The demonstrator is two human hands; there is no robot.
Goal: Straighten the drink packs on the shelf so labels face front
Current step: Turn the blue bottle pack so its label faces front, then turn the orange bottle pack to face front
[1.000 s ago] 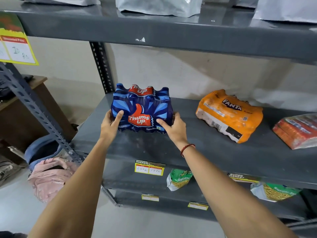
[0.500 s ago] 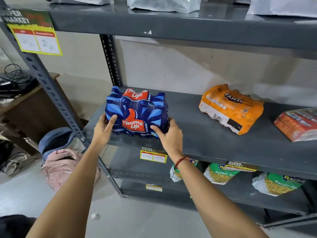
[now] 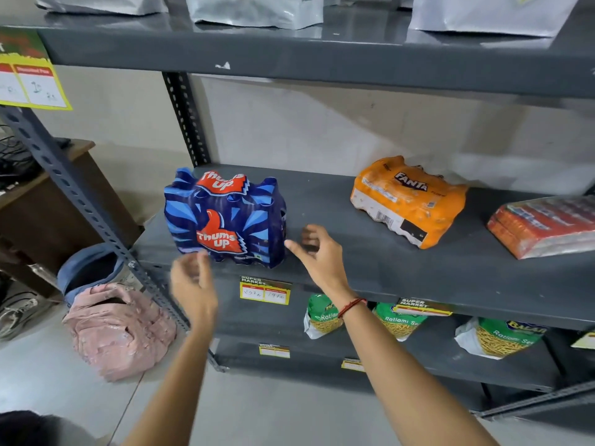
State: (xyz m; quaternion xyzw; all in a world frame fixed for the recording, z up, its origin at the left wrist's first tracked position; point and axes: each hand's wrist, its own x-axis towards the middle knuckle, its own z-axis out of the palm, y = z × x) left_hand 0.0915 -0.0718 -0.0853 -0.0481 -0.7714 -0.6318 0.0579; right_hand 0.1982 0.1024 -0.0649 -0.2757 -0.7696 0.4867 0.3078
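A blue Thums Up pack (image 3: 225,217) stands upright at the left end of the grey middle shelf (image 3: 370,265), its label facing me. My left hand (image 3: 193,281) hovers just below and in front of it, fingers loosely curled, holding nothing. My right hand (image 3: 317,255) is open beside the pack's right lower corner, apart from it. An orange Fanta pack (image 3: 409,201) lies tilted on its side further right, its barcode toward me. A red-orange pack (image 3: 544,226) lies flat at the right edge.
Silver pouches (image 3: 254,9) sit on the upper shelf. Green snack bags (image 3: 399,320) fill the lower shelf. Yellow price tags (image 3: 264,290) hang on the shelf edges. A slanted metal upright (image 3: 80,194) stands at left, with a pink bag (image 3: 119,329) on the floor.
Both hands have let go of the Thums Up pack and pulled back toward me. The pack now stands alone on the shelf.
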